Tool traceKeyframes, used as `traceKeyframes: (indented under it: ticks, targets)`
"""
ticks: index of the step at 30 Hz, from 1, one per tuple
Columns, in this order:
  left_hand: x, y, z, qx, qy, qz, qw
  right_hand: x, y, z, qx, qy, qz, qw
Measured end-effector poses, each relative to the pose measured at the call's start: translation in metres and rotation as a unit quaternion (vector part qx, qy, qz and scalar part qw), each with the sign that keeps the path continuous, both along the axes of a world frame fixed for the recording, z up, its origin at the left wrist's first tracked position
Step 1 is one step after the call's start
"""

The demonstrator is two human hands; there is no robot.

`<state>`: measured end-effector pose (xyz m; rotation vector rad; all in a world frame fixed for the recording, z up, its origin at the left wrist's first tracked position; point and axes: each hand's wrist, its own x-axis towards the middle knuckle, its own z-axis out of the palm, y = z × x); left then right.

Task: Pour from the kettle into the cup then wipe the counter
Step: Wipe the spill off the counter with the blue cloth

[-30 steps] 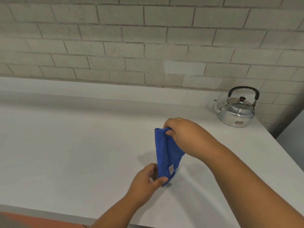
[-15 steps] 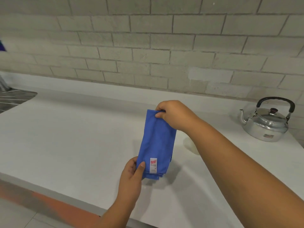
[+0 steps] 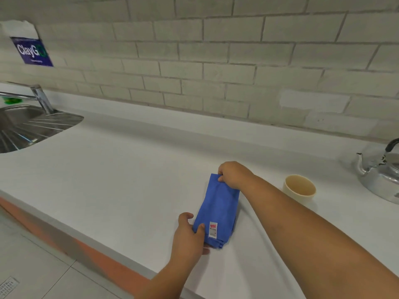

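Two hands (image 3: pixel 190 236) pinch one cloth (image 3: pixel 218 209)

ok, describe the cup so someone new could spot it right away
Start at the white counter under the brick wall and go to its right end, where the metal kettle stands. The cup sits just left of it, beyond the right forearm: a short, cream, open-topped cup with no handle, unlike the shiny kettle.

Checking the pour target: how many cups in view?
1. A cream cup stands upright on the counter, between the blue cloth and the kettle at the right edge. Past that edge is out of frame.
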<state>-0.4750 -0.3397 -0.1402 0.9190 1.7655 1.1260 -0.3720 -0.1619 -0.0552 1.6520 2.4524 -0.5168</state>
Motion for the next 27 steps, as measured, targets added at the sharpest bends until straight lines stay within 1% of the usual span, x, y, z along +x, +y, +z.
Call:
traceKeyframes:
  ticks: [5,8,10,13,15,17,19,20,24,26,27]
  targets:
    - [0.000,0.007,-0.001,-0.025,0.088,-0.016,0.996,-0.001,0.010,-0.025,-0.011,-0.014,-0.010,1.000]
    - [0.001,0.010,-0.003,-0.029,0.186,-0.039,0.981,0.001,0.012,-0.040,-0.017,-0.025,-0.013,0.999]
    - [0.002,0.012,-0.003,-0.033,0.243,-0.053,0.968,0.003,0.012,-0.049,0.021,-0.016,-0.002,1.000]
    - [0.001,0.016,-0.003,-0.036,0.306,-0.085,0.948,0.006,0.009,-0.056,0.114,0.004,0.026,0.993]
    - [-0.001,0.017,-0.001,-0.032,0.357,-0.098,0.928,0.006,0.007,-0.059,0.174,0.018,0.062,0.983]
    - [-0.003,0.017,0.004,-0.021,0.421,-0.098,0.902,0.005,0.005,-0.064,0.209,0.049,0.102,0.971]
    - [0.000,0.018,0.010,0.004,0.495,-0.102,0.863,0.006,0.002,-0.072,0.198,0.076,0.141,0.967]
    - [0.003,0.017,0.012,0.024,0.523,-0.117,0.844,0.008,0.000,-0.076,0.173,0.075,0.158,0.969]
    - [0.017,0.007,0.000,0.169,0.590,-0.195,0.765,0.019,-0.002,-0.093,0.053,0.044,0.168,0.983]
    - [0.019,0.002,-0.007,0.171,0.582,-0.221,0.764,0.022,0.000,-0.098,0.040,0.040,0.170,0.984]
    - [0.020,-0.002,-0.007,0.148,0.564,-0.249,0.773,0.022,0.001,-0.100,0.038,0.041,0.171,0.984]
